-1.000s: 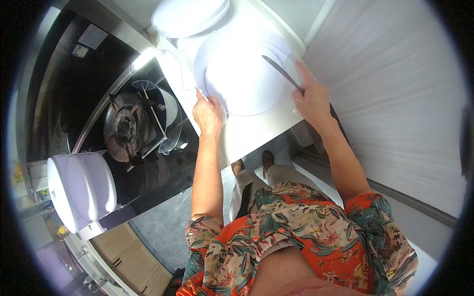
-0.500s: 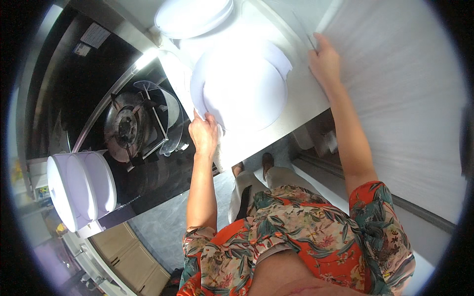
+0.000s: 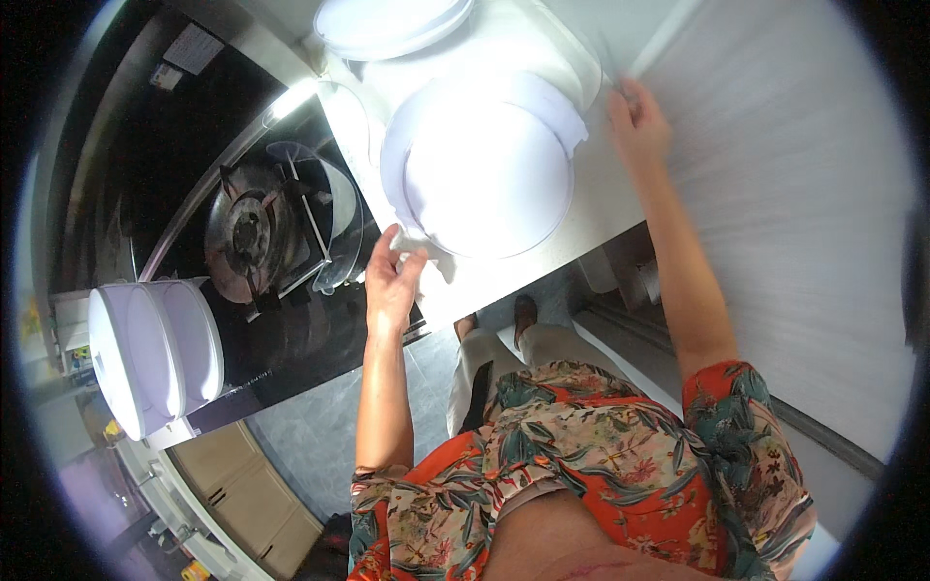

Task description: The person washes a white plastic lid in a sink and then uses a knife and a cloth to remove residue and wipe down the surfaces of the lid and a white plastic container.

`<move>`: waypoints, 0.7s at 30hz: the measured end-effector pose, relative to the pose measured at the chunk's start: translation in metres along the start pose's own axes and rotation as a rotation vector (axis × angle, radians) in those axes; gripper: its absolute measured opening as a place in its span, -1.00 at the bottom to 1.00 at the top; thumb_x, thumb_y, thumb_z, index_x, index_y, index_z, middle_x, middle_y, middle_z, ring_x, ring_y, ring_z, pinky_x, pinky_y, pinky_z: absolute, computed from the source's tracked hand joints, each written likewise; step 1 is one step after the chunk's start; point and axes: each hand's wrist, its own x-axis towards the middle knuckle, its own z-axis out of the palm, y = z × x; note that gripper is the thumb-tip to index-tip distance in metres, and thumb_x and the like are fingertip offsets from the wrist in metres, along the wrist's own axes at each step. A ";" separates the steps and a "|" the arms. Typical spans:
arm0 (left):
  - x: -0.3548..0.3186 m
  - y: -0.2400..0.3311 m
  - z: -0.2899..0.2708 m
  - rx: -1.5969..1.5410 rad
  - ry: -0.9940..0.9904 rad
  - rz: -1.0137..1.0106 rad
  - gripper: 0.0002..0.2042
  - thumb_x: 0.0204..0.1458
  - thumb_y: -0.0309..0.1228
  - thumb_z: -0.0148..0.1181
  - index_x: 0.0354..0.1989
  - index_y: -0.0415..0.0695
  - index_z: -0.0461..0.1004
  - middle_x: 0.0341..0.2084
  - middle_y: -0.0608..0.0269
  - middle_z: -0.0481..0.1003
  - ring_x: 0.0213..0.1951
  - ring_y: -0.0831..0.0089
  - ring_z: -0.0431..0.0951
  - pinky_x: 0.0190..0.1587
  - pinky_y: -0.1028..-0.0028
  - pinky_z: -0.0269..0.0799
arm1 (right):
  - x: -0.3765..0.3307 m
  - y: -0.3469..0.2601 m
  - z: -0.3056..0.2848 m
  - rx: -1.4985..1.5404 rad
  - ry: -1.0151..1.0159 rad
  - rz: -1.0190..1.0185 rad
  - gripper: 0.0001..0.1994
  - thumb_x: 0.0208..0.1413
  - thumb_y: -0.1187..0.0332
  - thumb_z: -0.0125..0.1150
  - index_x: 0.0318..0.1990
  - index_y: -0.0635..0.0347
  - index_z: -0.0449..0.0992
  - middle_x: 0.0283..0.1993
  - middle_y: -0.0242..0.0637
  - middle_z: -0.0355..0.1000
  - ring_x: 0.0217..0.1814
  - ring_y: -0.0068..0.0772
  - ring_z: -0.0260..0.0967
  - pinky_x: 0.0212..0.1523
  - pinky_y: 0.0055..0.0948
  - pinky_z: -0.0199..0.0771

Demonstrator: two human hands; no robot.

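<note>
A large round white container (image 3: 489,179) lies on the white counter (image 3: 542,242) in front of me, its middle washed out by glare. My left hand (image 3: 389,290) is at its near left rim with thumb and forefinger apart. A small white piece (image 3: 412,240) shows beside those fingertips; whether they touch it is unclear. To the right of the container, my right hand (image 3: 639,126) is closed on a thin, grey, blade-like tool (image 3: 612,66). The tool points away from me and is blurred, so its exact kind cannot be made out.
Behind the container sits another round white lid-like piece (image 3: 392,24). At left are a black gas hob (image 3: 247,228), a clear curved piece on a wire stand (image 3: 339,213), and upright white round containers (image 3: 136,363). A pale panel (image 3: 785,213) rises at right.
My left hand has drawn back slightly from the container's rim, and its fingers have spread. My right hand has shifted a little toward me with the thin tool.
</note>
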 end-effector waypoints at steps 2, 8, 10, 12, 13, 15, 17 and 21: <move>-0.012 -0.002 -0.004 -0.160 -0.132 -0.135 -0.47 -0.13 -0.62 0.07 0.10 -0.28 0.14 -0.34 0.16 0.43 -0.34 0.52 0.46 -0.40 0.62 0.43 | -0.028 0.006 -0.009 0.011 -0.074 0.022 -0.67 0.00 0.18 0.05 -0.15 0.20 0.42 -0.46 -0.17 0.45 -0.43 -0.17 0.41 -0.37 -0.31 0.36; -0.018 -0.006 0.012 -0.390 -0.315 -0.079 -0.52 -0.20 -0.73 -0.03 0.02 -0.27 0.25 -0.22 0.13 0.40 -0.30 0.49 0.48 -0.31 0.51 0.50 | -0.075 0.066 -0.004 -0.231 -0.199 0.100 -0.71 0.00 0.33 0.01 -0.12 0.23 0.40 -0.36 -0.12 0.45 -0.33 -0.13 0.41 -0.28 -0.31 0.37; -0.012 -0.015 0.015 -0.348 -0.334 -0.063 -0.54 -0.21 -0.76 -0.03 -0.02 -0.24 0.30 -0.23 0.20 0.41 -0.27 0.50 0.46 -0.24 0.50 0.49 | -0.071 0.066 -0.003 -0.272 -0.203 0.097 -0.69 -0.02 0.36 0.01 -0.09 0.26 0.37 -0.26 -0.06 0.42 -0.21 -0.09 0.38 -0.20 -0.31 0.35; -0.010 -0.016 0.022 -0.343 -0.323 -0.085 -0.62 -0.16 -0.75 0.00 -0.08 -0.27 0.35 -0.26 0.22 0.43 -0.32 0.51 0.46 -0.27 0.50 0.49 | -0.058 0.064 0.001 -0.293 -0.174 0.046 -0.67 -0.03 0.39 0.00 -0.07 0.29 0.35 -0.18 -0.02 0.39 -0.13 -0.06 0.35 -0.13 -0.31 0.32; -0.010 -0.016 0.028 -0.318 -0.320 -0.088 -0.64 -0.15 -0.73 0.01 -0.09 -0.27 0.36 -0.27 0.20 0.43 -0.34 0.52 0.47 -0.28 0.50 0.49 | -0.046 0.062 0.006 -0.290 -0.145 -0.003 -0.66 -0.04 0.40 0.00 -0.06 0.30 0.33 -0.15 0.00 0.37 -0.10 -0.04 0.32 -0.10 -0.31 0.30; -0.008 -0.014 0.038 -0.298 -0.329 -0.070 -0.70 -0.10 -0.66 0.07 -0.12 -0.29 0.37 -0.32 0.21 0.46 -0.36 0.52 0.47 -0.29 0.50 0.49 | -0.032 0.060 0.013 -0.296 -0.104 -0.129 -0.65 -0.05 0.40 0.01 -0.06 0.31 0.33 -0.10 0.01 0.34 -0.07 -0.01 0.29 -0.06 -0.30 0.27; -0.004 -0.014 0.048 -0.306 -0.323 -0.067 -0.70 -0.10 -0.65 0.08 -0.12 -0.29 0.37 -0.32 0.20 0.46 -0.36 0.52 0.47 -0.28 0.51 0.49 | -0.027 0.060 0.017 -0.313 -0.081 -0.283 -0.65 -0.05 0.39 0.03 -0.07 0.31 0.34 -0.05 0.01 0.31 -0.06 0.01 0.27 -0.02 -0.29 0.24; -0.002 -0.009 0.051 -0.366 -0.278 -0.041 -0.62 -0.15 -0.74 -0.02 -0.07 -0.31 0.33 -0.30 0.17 0.45 -0.35 0.54 0.46 -0.22 0.55 0.44 | -0.073 0.027 0.009 -0.062 -0.331 -0.183 -0.64 -0.08 0.34 0.12 -0.09 0.29 0.37 -0.07 -0.08 0.33 -0.17 -0.12 0.32 -0.11 -0.34 0.31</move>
